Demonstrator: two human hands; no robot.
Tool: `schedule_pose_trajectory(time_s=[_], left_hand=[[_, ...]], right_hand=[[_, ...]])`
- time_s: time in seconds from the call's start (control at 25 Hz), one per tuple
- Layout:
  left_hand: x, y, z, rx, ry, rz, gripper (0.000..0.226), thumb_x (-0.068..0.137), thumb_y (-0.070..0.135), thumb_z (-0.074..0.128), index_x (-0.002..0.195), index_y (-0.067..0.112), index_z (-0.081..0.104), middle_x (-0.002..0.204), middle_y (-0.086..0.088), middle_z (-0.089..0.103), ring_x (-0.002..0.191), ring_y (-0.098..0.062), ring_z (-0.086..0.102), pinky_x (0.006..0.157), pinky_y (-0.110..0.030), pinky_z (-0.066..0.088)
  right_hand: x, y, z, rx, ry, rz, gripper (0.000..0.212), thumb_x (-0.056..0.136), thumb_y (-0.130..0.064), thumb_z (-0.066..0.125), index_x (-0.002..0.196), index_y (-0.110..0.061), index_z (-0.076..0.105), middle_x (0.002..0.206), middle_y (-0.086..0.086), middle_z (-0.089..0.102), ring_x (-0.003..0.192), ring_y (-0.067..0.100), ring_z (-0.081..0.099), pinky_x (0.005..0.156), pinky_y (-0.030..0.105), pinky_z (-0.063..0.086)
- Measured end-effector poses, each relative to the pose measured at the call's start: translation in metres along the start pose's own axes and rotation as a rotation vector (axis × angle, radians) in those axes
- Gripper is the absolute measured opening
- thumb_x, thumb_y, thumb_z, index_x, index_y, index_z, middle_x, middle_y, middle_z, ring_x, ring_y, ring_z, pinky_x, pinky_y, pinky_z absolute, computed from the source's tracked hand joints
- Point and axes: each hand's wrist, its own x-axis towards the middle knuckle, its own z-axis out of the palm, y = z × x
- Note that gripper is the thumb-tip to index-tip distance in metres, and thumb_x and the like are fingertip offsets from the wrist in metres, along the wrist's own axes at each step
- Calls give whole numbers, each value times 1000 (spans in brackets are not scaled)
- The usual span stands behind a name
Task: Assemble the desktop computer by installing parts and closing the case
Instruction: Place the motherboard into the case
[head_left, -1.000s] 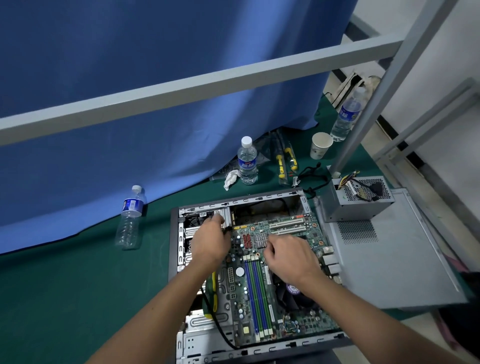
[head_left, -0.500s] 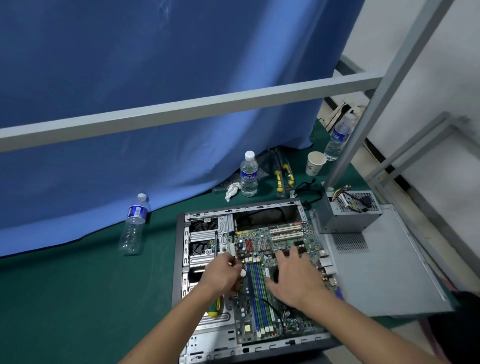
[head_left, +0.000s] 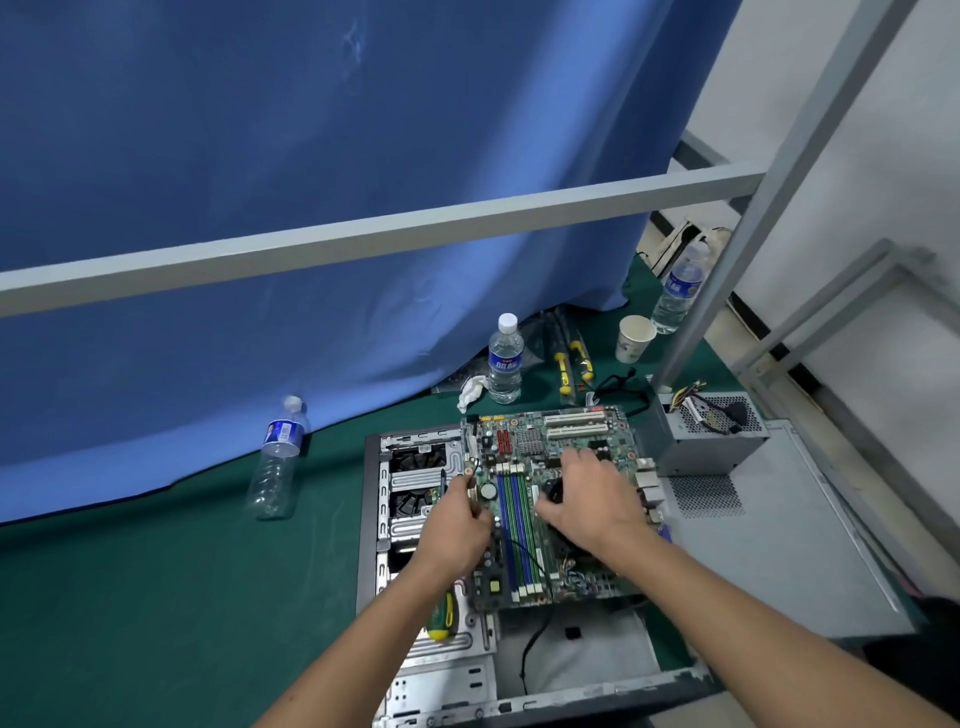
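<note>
Green circuit motherboard with blue and green memory slots sits raised and shifted toward the far end of the open grey metal computer case, not seated; bare floor shows at the near end. I hold it two-handed to keep it level: left hand pinches its left edge, right hand grips around the black cooler area. Grey power supply box rests on the flat grey side panel, parked right, out of my way. Green-yellow screwdriver lies in the case, near for screws, I guess.
</note>
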Motion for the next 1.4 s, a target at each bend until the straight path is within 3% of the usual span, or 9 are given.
schedule_pose_trajectory(time_s=[0.24, 0.32, 0.48, 0.6, 0.76, 0.96, 1.08, 1.28, 1.4], left_hand=[[9, -5, 4, 60, 92, -62, 45, 97, 12, 57, 137, 12, 36, 92, 4, 60, 76, -9, 63, 52, -18, 49], [7, -5, 8, 146, 122, -38, 63, 95, 15, 62, 147, 12, 27, 120, -7, 55, 103, -18, 61, 81, -29, 56], [0, 1, 19, 405, 213, 123, 73, 94, 28, 57, 156, 17, 19, 158, -10, 15, 145, -28, 19, 120, -40, 24], [0, 21, 36, 405, 169, 240, 59, 100, 31, 45, 154, 17, 26, 159, -9, 18, 147, -27, 18, 121, -40, 21], [17, 47, 68, 497, 99, 297, 63, 102, 51, 30, 156, 22, 18, 162, -8, 13, 149, -25, 12, 120, -42, 18], [44, 70, 105, 694, 55, 280, 68, 97, 68, 13, 157, 36, 7, 165, 0, -1, 151, -19, -11, 119, -50, -4], [50, 67, 119, 775, 192, 269, 62, 98, 61, 11, 151, 33, 29, 156, -3, 32, 147, -22, 19, 118, -54, 11], [51, 59, 124, 799, 316, 320, 52, 97, 52, 20, 136, 30, 45, 128, 1, 53, 120, -21, 44, 101, -46, 29], [51, 61, 126, 819, 317, 311, 52, 96, 51, 19, 136, 30, 45, 125, 2, 53, 119, -21, 44, 99, -45, 30]], right_hand=[[24, -9, 9, -47, -6, -17, 57, 88, -55, 58, 127, -14, 48, 122, 6, 57, 106, 23, 56, 84, 33, 52], [25, -2, 10, -6, -56, -64, 65, 90, -60, 53, 134, -13, 44, 132, 8, 52, 118, 26, 51, 94, 37, 49], [20, 38, -1, 335, -142, -59, 52, 98, -49, 49, 138, -18, 43, 138, 5, 44, 118, 20, 49, 99, 34, 42], [8, 74, -3, 446, -132, -42, 34, 102, -34, 48, 131, -18, 53, 133, 1, 52, 107, 12, 56, 94, 25, 45], [-3, 118, -2, 594, 35, 17, 14, 99, -22, 53, 105, -21, 66, 82, -13, 61, 62, -9, 54, 55, 5, 38], [-5, 198, 21, 809, -37, 388, 14, 97, -12, 53, 106, -10, 65, 90, 1, 66, 85, 21, 64, 81, 38, 54], [-12, 232, 45, 839, -172, 487, 14, 94, -6, 53, 103, -12, 62, 84, 7, 66, 78, 25, 63, 76, 40, 54], [5, 238, 46, 691, -92, 307, 20, 93, -5, 53, 107, -17, 60, 89, -6, 60, 83, 16, 59, 72, 25, 49], [48, 234, 18, 481, 168, 176, 39, 90, -11, 61, 127, -19, 52, 120, 2, 50, 110, 19, 50, 94, 35, 48]])
